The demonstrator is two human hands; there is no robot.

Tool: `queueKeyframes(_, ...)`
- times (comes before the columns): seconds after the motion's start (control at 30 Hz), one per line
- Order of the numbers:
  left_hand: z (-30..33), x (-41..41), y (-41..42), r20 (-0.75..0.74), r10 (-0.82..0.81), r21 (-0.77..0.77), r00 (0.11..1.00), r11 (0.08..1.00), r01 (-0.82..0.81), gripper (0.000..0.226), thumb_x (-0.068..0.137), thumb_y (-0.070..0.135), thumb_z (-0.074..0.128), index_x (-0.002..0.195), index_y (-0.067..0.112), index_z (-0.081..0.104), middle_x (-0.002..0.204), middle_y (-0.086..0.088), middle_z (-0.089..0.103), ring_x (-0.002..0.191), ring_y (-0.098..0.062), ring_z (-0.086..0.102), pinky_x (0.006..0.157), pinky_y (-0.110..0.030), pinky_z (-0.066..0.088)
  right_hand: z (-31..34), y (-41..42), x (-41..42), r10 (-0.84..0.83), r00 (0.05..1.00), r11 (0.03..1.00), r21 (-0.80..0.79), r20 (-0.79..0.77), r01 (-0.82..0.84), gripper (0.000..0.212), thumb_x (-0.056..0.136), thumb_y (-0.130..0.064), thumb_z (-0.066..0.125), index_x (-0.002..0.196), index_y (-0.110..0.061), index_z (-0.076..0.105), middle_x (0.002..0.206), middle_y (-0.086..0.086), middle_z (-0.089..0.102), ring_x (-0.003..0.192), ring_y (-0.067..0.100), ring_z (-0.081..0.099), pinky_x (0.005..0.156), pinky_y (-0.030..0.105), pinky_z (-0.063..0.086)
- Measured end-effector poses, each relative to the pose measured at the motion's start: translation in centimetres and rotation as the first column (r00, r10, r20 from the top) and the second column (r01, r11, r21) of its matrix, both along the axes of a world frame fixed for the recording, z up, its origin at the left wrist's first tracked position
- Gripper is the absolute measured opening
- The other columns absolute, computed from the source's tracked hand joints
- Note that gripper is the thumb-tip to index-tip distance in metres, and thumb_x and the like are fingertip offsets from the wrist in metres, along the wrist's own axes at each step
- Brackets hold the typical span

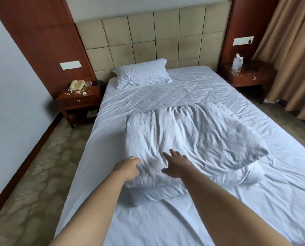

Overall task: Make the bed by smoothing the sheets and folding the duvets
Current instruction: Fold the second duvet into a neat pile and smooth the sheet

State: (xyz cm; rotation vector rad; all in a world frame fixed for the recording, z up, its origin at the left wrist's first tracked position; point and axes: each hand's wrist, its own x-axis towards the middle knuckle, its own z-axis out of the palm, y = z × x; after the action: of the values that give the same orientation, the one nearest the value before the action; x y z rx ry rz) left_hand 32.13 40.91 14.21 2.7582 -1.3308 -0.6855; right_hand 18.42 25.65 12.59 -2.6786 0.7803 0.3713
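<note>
A white duvet [192, 137], wrinkled and folded into a thick layered bundle, lies in the middle of the bed on the white sheet [166, 224]. My left hand [128, 167] grips the bundle's near left corner, fingers curled into the fabric. My right hand [174, 164] lies flat on top of the duvet just to the right, fingers straight and spread. A second quilted white cover [166, 96] is spread flat toward the head of the bed. One white pillow [143, 71] sits at the head, on the left side.
A padded beige headboard [157, 38] backs the bed. The left nightstand [79, 98] holds a telephone and small scraps. The right nightstand [247, 77] holds water bottles [237, 63]. Brown curtains [293, 55] hang at the right. Patterned carpet [41, 174] runs along the left side.
</note>
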Motion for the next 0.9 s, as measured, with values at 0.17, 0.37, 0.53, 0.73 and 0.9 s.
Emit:
queueKeyframes(0.17,1.6,4.4,4.9,0.004,-0.064,-0.059,0.998,0.996,0.064,0.059,0.092,0.006,0.034,0.148,0.026,0.032,0.159,0.006,0.017,0.145,-0.017,0.02,0.117,-0.03,0.021,1.6,6.8,5.1,-0.064,0.998,0.996,-0.069,0.01,0.064,0.073,0.092,-0.046,0.052,0.152,-0.027,0.016,0.16,0.006,0.006,0.147,0.025,0.009,0.117,0.044,0.014)
queueKeyframes(0.37,2.2,11.1,10.4,-0.018,-0.135,0.019,0.991,0.991,0.135,0.065,0.09,0.006,0.036,0.15,0.029,0.026,0.161,0.005,0.009,0.147,-0.018,0.012,0.116,-0.034,0.023,3.3,14.2,10.7,-0.132,0.991,0.983,-0.127,0.028,0.134,0.07,0.092,-0.041,0.053,0.151,-0.027,0.019,0.16,0.007,0.009,0.147,0.025,0.009,0.118,0.044,0.013)
queueKeyframes(0.53,2.3,15.3,10.9,-0.027,-0.19,0.069,0.981,0.979,0.192,0.066,0.091,0.005,0.034,0.151,0.032,0.023,0.161,0.005,0.007,0.148,-0.02,0.009,0.115,-0.036,0.025,3.3,15.2,14.5,-0.135,0.99,0.984,-0.119,-0.04,0.13,0.07,0.09,-0.038,0.055,0.151,-0.029,0.022,0.16,0.006,0.006,0.147,0.023,0.008,0.119,0.043,0.012)
queueKeyframes(0.73,3.0,20.1,8.9,0.002,-0.247,0.196,0.969,0.95,0.242,0.069,0.091,0.002,0.032,0.152,0.031,0.018,0.161,0.004,0.003,0.148,-0.021,0.005,0.114,-0.04,0.027,1.1,12.5,21.5,-0.166,0.985,0.983,-0.081,-0.047,0.162,0.066,0.092,-0.034,0.051,0.151,-0.03,0.021,0.161,0.005,0.0,0.148,0.023,-0.001,0.119,0.045,0.005)
queueKeyframes(0.9,2.2,25.0,5.7,0.012,-0.269,0.235,0.963,0.937,0.258,0.066,0.093,0.006,0.033,0.152,0.031,0.018,0.161,0.005,0.003,0.148,-0.021,0.006,0.113,-0.04,0.03,-0.8,9.5,25.0,-0.251,0.966,0.966,-0.077,-0.067,0.246,0.068,0.092,-0.025,0.051,0.152,-0.029,0.019,0.161,0.006,-0.003,0.148,0.025,0.0,0.118,0.047,0.009)
